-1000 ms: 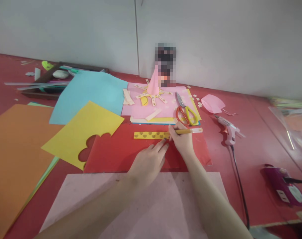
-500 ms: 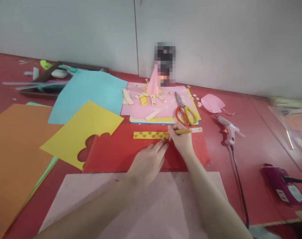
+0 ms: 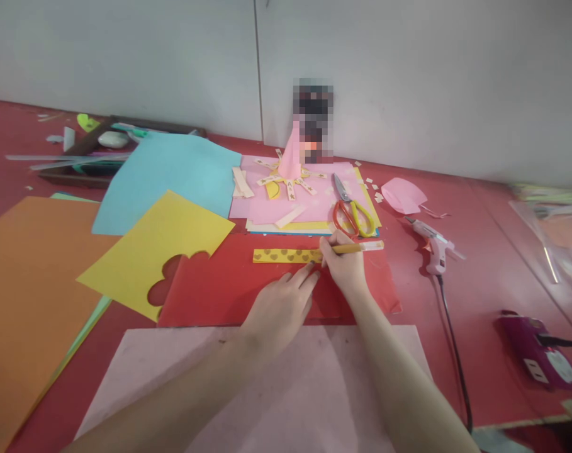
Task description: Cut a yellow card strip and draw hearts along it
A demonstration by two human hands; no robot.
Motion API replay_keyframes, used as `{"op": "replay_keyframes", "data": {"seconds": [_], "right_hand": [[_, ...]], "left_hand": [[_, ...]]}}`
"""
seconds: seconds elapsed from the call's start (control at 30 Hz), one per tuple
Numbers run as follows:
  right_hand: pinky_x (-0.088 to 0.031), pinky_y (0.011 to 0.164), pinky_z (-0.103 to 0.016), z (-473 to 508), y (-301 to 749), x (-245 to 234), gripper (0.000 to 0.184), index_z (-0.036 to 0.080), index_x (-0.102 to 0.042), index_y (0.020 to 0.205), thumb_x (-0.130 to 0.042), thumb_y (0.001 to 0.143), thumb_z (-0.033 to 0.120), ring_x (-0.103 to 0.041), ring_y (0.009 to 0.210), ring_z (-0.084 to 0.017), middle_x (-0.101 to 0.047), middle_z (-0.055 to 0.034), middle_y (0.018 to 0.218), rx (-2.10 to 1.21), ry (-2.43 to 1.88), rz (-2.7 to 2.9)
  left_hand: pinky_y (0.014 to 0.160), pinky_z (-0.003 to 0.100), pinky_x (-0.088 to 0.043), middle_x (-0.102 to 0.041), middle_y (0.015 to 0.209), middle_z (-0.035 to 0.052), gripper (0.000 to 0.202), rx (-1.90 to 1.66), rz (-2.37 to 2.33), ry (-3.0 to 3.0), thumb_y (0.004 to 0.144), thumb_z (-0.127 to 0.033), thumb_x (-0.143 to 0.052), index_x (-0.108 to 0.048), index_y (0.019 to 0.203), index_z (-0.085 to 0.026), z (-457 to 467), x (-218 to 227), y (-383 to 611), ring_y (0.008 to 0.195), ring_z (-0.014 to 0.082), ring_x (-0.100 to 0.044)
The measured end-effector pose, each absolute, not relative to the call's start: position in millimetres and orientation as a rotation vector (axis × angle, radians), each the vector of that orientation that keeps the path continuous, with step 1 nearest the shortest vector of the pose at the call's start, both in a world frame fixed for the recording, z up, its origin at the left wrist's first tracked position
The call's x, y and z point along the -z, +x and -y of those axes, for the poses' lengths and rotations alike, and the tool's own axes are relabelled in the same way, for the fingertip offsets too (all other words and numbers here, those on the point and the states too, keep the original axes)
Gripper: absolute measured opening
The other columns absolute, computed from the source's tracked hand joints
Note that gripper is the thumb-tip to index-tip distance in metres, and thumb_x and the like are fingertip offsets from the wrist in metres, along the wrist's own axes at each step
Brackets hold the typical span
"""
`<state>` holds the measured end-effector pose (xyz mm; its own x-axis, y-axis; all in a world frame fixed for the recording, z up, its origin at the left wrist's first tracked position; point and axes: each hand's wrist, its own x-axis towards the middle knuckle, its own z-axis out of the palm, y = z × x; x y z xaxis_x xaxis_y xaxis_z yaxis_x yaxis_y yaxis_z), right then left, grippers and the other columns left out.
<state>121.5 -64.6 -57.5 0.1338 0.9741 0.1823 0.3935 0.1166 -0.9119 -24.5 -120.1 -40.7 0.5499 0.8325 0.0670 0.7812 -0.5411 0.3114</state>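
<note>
Far left in the frame lies a big orange sheet, and above it, in the upper left, a dark tray of odds and ends sits against the wall. Next come a blue sheet and, overlapping its lower edge, a yellow sheet with a flower shape cut out of its near edge. At centre a red sheet is spread, with a pale pink sheet below it at the bottom of the frame.

The left hand rests flat on the red sheet, fingers stretched out and close together, their tips just under the yellow heart strip. That strip lies across the top of the red sheet, just above centre. The right hand is closed around a yellow pencil, whose tip meets the strip's right end.

Above the hands a pink cone stands on pink paper, with scissors to its right. Further right lie a glue gun and, at lower right, a purple box.
</note>
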Motion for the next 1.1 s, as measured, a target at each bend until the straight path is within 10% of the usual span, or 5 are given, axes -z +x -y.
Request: {"op": "replay_keyframes", "data": {"seconds": [1.1], "right_hand": [[-0.041, 0.048, -0.021, 63.8, 120.9, 56.5, 0.027, 0.022, -0.033, 0.057, -0.048, 0.078, 0.032, -0.048, 0.038, -0.01, -0.044, 0.0086, 0.038, -0.775, -1.456, 1.354]], "left_hand": [[0.069, 0.036, -0.053, -0.051, 0.129, 0.0052, 0.038, -0.31, -1.359, 2.548, 0.085, -0.014, -0.035, -0.046, 0.121, -0.018, 120.2, 40.1, -24.8, 0.093, 0.0208, -0.059]]}}
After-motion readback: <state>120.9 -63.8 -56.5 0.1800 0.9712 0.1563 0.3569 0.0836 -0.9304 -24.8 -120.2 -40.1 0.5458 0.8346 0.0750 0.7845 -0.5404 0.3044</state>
